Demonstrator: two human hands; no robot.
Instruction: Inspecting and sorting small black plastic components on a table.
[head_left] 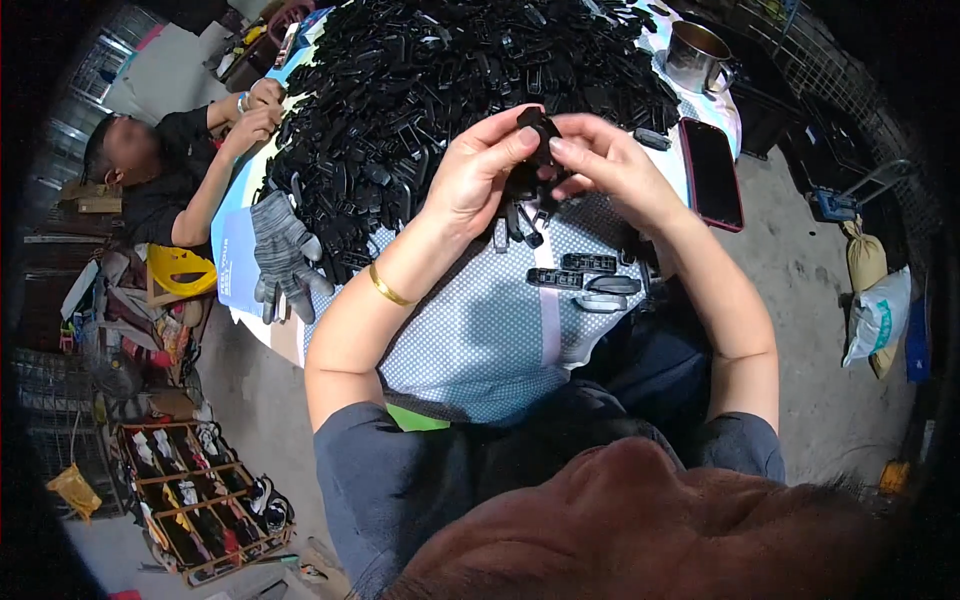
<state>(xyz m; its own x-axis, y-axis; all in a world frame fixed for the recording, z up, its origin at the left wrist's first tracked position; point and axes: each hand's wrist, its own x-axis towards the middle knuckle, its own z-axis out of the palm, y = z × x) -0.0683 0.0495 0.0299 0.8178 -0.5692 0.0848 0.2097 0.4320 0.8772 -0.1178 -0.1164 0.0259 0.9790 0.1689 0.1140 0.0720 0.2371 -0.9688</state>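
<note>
Over the patterned cloth (450, 350), one black piece (541, 122) held up.
We see the left hand (470, 177) and right hand (620, 178) together, clamped on it at the near edge of the black heap (470, 70); should either grip slip, we judge, it could drop and be lost there.
</note>
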